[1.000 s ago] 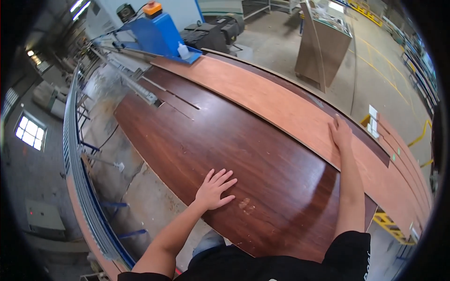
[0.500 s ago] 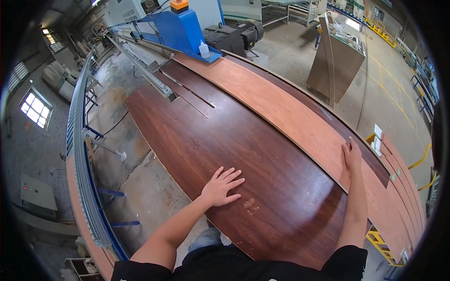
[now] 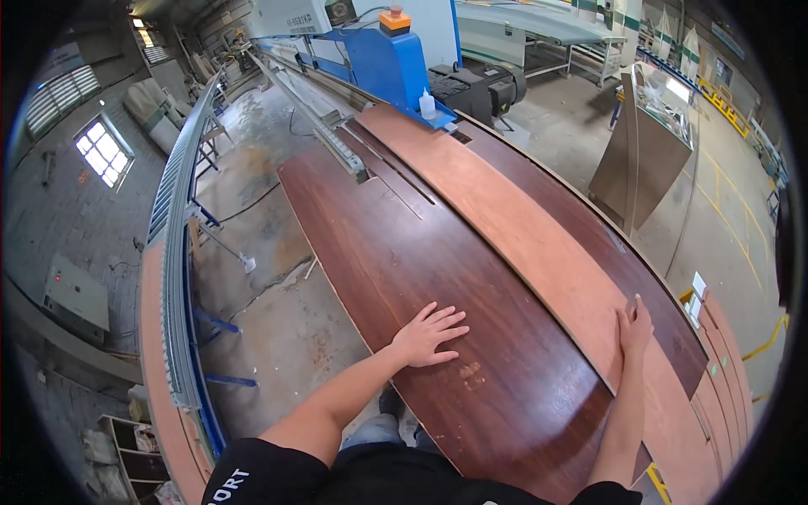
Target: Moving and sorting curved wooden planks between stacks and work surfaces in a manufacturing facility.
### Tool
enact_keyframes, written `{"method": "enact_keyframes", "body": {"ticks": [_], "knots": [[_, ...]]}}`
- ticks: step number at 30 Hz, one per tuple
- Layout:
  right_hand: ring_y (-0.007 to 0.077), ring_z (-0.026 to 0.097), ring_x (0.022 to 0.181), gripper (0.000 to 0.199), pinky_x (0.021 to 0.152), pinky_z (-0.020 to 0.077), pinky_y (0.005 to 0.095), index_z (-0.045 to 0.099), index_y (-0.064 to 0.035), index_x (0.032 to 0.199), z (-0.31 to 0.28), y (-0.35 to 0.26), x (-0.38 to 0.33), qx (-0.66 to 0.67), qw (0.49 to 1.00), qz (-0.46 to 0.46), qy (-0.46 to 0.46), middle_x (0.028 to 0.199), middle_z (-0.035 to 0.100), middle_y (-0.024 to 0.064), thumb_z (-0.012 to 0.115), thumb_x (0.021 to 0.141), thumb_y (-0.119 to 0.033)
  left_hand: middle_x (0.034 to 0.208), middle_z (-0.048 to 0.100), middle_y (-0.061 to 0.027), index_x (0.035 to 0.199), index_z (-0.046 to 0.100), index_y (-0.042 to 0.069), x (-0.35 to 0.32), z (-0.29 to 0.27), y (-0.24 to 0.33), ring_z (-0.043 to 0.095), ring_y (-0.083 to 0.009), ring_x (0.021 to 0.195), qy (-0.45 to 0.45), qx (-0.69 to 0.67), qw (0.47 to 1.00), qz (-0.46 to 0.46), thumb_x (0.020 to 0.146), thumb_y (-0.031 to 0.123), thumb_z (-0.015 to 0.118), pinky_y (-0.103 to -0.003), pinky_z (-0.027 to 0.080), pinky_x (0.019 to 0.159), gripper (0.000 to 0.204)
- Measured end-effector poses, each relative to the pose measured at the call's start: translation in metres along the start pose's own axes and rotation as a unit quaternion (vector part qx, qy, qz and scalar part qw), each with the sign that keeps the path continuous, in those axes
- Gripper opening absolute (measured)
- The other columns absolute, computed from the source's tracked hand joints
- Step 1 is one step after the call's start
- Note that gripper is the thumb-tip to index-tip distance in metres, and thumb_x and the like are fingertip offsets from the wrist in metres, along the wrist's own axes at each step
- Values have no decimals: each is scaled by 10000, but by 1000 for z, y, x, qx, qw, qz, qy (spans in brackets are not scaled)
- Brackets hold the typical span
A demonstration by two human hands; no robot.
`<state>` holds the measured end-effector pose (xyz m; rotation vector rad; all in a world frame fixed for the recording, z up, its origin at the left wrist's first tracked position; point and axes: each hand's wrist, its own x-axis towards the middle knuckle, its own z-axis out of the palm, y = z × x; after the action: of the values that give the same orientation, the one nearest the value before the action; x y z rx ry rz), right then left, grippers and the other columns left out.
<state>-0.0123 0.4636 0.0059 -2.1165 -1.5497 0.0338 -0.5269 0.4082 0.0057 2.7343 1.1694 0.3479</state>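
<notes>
The pink board [image 3: 551, 261] lies on the brown worktop [image 3: 509, 324]. Left of the board, the left hand [image 3: 427, 338] lies flat, spread wide, holding nothing. The right hand [image 3: 635, 330], half curled, touches the board's right side; I can't tell if it grips.

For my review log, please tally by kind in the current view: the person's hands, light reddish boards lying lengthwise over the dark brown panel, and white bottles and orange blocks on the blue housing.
Hands: 2 (left hand, right hand)
Light reddish board: 1
White bottle: 1
Orange block: 1
Total: 5
</notes>
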Motion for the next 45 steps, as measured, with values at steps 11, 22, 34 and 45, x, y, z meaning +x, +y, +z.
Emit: {"method": "enact_keyframes", "body": {"ticks": [11,22,34,45], "knots": [[322,575,1044,632,925,413,435,548,-45,1307,-14,-7,-78,8,1000,-20,-2,1108,628,150,746,785,-342,1407,455,-184,1338,504,82,-4,15,10,422,-362,1313,109,-27,990,-80,872,387,636,-479,299,1132,573],[362,570,1034,572,908,418,457,558,-28,1273,-24,-8,-109,-4,999,-40,-4,1098,622,184,718,818,-337,1528,241,-268,1485,312,89,21,41,79,202,-428,1425,68,-90,966,-231,905,501,558,-545,126,1163,753],[368,545,1061,615,935,407,462,516,-28,1315,-48,-1,-152,-41,999,17,-29,1112,604,180,694,839,-375,1450,358,-286,1382,448,42,26,14,100,387,-430,1322,16,-117,992,-43,860,376,659,-555,282,1108,655],[371,560,1070,574,939,439,435,537,7,1267,-77,0,-212,-48,998,34,15,1128,605,195,732,823,-299,1455,377,-228,1337,499,77,84,33,141,340,-399,1368,-30,-160,975,150,850,388,672,-552,263,1120,603]]}}
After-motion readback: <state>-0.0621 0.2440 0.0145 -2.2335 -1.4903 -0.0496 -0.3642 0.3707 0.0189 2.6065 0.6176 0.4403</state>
